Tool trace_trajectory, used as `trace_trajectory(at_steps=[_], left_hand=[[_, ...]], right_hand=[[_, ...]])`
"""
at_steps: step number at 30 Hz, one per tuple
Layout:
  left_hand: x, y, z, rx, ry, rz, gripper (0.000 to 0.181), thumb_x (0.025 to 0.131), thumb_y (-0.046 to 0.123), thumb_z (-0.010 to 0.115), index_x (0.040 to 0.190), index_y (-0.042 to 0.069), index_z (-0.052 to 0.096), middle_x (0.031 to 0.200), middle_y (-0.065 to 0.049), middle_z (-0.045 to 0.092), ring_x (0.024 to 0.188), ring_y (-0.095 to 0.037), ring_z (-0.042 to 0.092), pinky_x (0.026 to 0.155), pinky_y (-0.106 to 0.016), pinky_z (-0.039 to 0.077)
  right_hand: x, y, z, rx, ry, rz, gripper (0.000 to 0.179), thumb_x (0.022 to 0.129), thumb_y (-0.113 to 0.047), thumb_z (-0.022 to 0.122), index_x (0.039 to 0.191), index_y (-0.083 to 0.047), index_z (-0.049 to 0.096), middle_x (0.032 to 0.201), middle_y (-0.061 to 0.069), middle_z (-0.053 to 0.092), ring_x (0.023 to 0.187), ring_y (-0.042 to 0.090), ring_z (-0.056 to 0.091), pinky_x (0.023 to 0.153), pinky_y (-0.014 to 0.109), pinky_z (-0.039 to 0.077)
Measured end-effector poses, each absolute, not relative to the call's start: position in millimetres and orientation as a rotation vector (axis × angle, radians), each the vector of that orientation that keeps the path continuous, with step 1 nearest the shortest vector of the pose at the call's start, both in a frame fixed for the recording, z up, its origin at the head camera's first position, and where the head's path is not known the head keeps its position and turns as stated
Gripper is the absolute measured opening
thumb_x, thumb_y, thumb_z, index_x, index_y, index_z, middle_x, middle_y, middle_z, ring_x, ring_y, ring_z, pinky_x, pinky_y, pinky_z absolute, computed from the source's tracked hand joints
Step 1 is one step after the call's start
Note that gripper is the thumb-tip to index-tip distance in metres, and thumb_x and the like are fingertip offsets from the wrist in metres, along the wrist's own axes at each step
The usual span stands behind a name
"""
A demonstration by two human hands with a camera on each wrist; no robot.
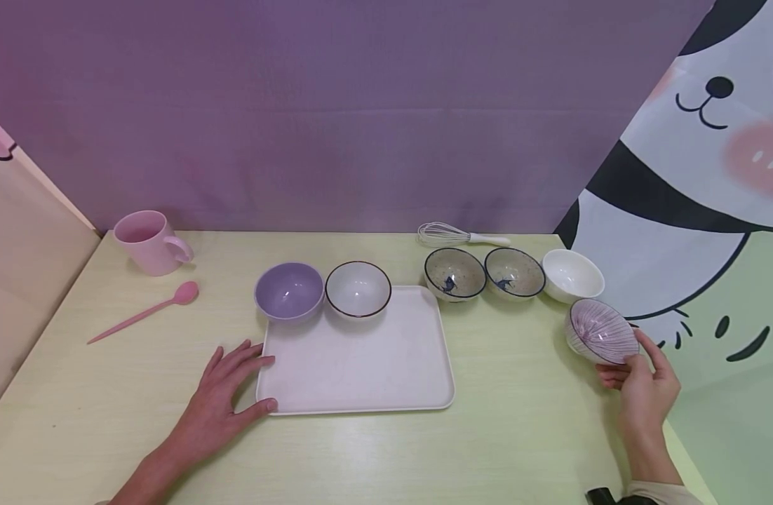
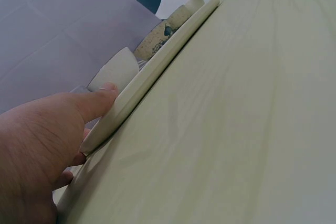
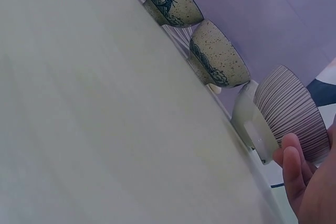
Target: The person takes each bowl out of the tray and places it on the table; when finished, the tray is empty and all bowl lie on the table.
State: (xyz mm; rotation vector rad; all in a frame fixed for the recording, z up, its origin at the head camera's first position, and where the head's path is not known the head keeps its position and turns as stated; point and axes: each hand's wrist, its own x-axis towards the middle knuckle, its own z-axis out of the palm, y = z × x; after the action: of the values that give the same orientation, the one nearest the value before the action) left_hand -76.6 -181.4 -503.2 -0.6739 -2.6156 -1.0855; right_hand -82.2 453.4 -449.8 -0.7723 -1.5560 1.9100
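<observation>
At the right edge of the table my right hand (image 1: 648, 393) grips the rim of a purple-striped bowl (image 1: 601, 330). That bowl is tilted, and the right wrist view shows its striped outside (image 3: 291, 111) raised beside a plain white bowl (image 1: 572, 275). My left hand (image 1: 225, 393) rests at the left edge of a white rectangular tray (image 1: 361, 372), its fingers fairly straight and the thumb touching the tray near its front corner. A purple bowl (image 1: 290, 291) and a white bowl with a dark rim (image 1: 358, 289) sit side by side at the tray's back edge.
Two speckled bowls with blue fish, one left (image 1: 455, 273) and one right (image 1: 515, 272), stand beside the plain white bowl. Behind them lies a whisk (image 1: 452, 234). A pink mug (image 1: 149, 242) and a pink spoon (image 1: 159, 305) are at the left. A purple backdrop (image 1: 336, 119) borders the back.
</observation>
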Motion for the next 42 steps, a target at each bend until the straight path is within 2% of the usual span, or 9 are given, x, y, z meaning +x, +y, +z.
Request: trace_trajectory(at_steps=[9, 21, 33, 42], left_hand=[[-76.8, -181.6, -504.8, -0.676, -2.620, -1.079, 0.062, 0.092, 0.032, 0.090, 0.148, 0.015, 0.068, 0.158, -0.016, 0.061, 0.154, -0.047, 0.044, 0.140, -0.036, 0.003], [-77.1, -181.4, -504.3, -0.675, -2.611, -1.091, 0.061, 0.092, 0.031, 0.091, 0.147, 0.015, 0.069, 0.158, -0.016, 0.061, 0.154, -0.047, 0.044, 0.140, -0.037, 0.004], [-77.2, -181.9, -504.6, -0.689, -2.605, -1.083, 0.062, 0.091, 0.030, 0.091, 0.147, 0.014, 0.069, 0.157, -0.017, 0.061, 0.153, -0.048, 0.045, 0.140, -0.037, 0.003], [-77.4, -181.6, -505.5, -0.684, -2.613, -1.069, 0.062, 0.092, 0.032, 0.091, 0.147, 0.014, 0.069, 0.157, -0.017, 0.062, 0.153, -0.047, 0.045, 0.140, -0.036, 0.003]], right_hand=[[-81.0, 454.9, -452.2, -0.819, -1.604, 1.909, 0.052, 0.111, 0.001, 0.045, 0.160, -0.012, 0.058, 0.064, 0.004, 0.074, 0.043, 0.016, 0.067, 0.038, 0.024, 0.055], [-79.4, 454.0, -452.6, -0.862, -1.775, 1.835, 0.055, 0.115, -0.009, 0.044, 0.169, -0.019, 0.048, 0.068, -0.005, 0.074, 0.049, 0.013, 0.069, 0.040, 0.024, 0.055], [-78.1, 457.0, -452.1, -0.913, -1.897, 1.821, 0.060, 0.116, -0.016, 0.043, 0.174, -0.030, 0.038, 0.070, -0.010, 0.075, 0.051, 0.011, 0.072, 0.042, 0.023, 0.056], [-74.6, 455.9, -450.6, -0.925, -2.005, 1.757, 0.061, 0.118, -0.024, 0.044, 0.177, -0.033, 0.030, 0.070, -0.009, 0.074, 0.050, 0.011, 0.070, 0.042, 0.024, 0.057]])
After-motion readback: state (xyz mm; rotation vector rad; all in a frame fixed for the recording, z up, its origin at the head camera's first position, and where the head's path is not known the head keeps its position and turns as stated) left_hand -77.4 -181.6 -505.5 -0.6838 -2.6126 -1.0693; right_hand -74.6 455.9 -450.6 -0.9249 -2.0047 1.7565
